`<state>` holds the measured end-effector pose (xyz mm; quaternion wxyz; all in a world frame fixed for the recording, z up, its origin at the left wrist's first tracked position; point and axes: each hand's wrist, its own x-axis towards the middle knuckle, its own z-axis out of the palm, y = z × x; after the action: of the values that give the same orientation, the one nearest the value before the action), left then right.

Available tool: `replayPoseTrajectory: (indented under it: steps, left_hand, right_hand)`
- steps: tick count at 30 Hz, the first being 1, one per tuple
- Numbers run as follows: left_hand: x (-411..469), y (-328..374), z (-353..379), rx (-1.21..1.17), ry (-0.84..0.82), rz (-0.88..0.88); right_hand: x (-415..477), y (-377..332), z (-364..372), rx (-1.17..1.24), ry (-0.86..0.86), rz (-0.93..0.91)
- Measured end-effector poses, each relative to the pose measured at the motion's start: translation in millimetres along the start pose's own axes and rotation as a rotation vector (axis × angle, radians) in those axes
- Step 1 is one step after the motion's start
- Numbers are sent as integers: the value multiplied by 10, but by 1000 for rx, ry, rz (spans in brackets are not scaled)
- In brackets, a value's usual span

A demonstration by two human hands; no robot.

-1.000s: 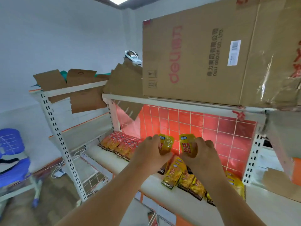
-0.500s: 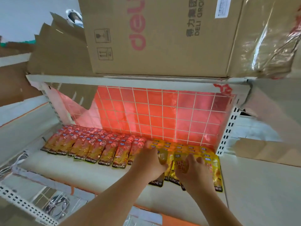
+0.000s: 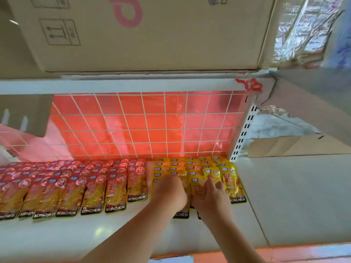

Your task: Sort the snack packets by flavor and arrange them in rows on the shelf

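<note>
Red snack packets (image 3: 115, 190) lie in overlapping rows across the left and middle of the white shelf (image 3: 95, 234). Yellow packets (image 3: 232, 181) fill the rows at the right end, up to the back grid. My left hand (image 3: 169, 194) is down on the yellow rows, its fingers curled over a yellow packet whose black bottom edge (image 3: 180, 214) shows under the wrist. My right hand (image 3: 210, 198) lies beside it with spread fingers pressing another yellow packet (image 3: 198, 188) flat. Both hands hide the packets beneath them.
A white wire grid with red backing (image 3: 133, 126) closes the back of the shelf. A large cardboard box (image 3: 152, 35) sits on the shelf above, low over the work space. A slotted upright (image 3: 243, 133) bounds the right end, with flattened cardboard (image 3: 284, 147) beyond it.
Both hands came down from in front of the grid, each with a yellow packet, onto the yellow rows. My view moved closer and lower toward the shelf.
</note>
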<state>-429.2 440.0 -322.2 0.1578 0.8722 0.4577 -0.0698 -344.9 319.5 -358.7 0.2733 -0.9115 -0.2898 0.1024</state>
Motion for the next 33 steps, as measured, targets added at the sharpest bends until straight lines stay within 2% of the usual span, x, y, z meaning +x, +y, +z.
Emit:
replayPoseTrajectory:
  steps: [16,33]
  left_hand:
    - [118,-32,77,17,17,55]
    - [138,-123,192,-20,105,69]
  right_hand:
    - [95,61,132,-71,28,-65]
    - [126,92,151,-11,67,-73]
